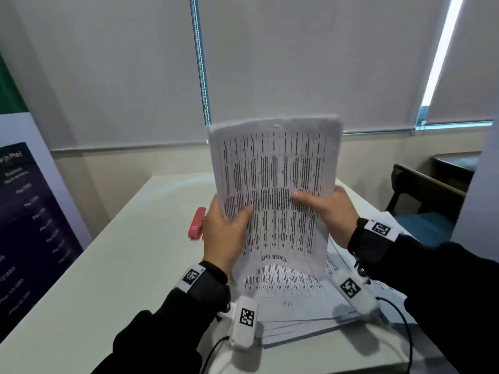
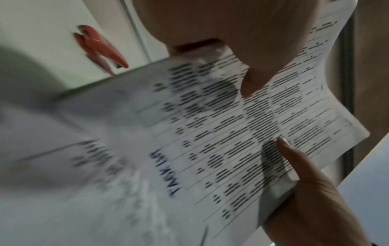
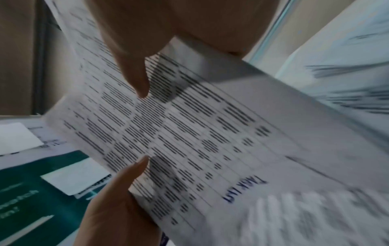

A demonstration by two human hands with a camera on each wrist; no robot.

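Observation:
A sheaf of printed sheets (image 1: pixel 275 184), a table headed "TASK LIST", stands upright above the white table (image 1: pixel 129 265), its title end downward. My left hand (image 1: pixel 226 228) grips its left edge, thumb on the front face. My right hand (image 1: pixel 326 209) grips the right edge the same way. In the left wrist view the sheaf (image 2: pixel 242 133) runs between my left thumb (image 2: pixel 248 78) and the right hand's thumb (image 2: pixel 290 153). In the right wrist view the sheaf (image 3: pixel 189 133) is pinched under my right thumb (image 3: pixel 134 71). The fingers behind the paper are hidden.
More printed sheets (image 1: pixel 297 300) lie stacked on the table under the hands. A red stapler (image 1: pixel 197 224) lies left of my left hand, also in the left wrist view (image 2: pixel 99 48). A dark poster board (image 1: pixel 29 225) leans at the left. A chair (image 1: pixel 424 201) stands at the right.

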